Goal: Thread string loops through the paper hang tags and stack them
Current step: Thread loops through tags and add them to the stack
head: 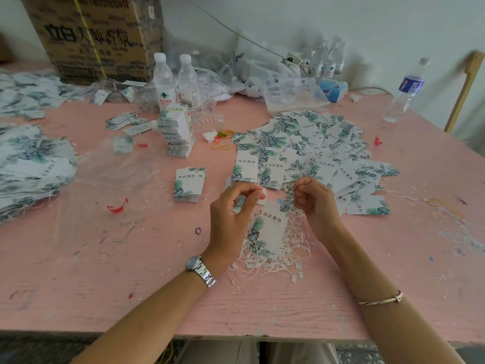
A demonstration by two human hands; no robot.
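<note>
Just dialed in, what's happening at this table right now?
A person is stringing paper tags at a pink table. The right grip holds one tag by its top end above a tangle of white strings. The left grip pinches beside it, apparently on a string too thin to see clearly. Loose tags are heaped behind, and a small stack sits to the left.
</note>
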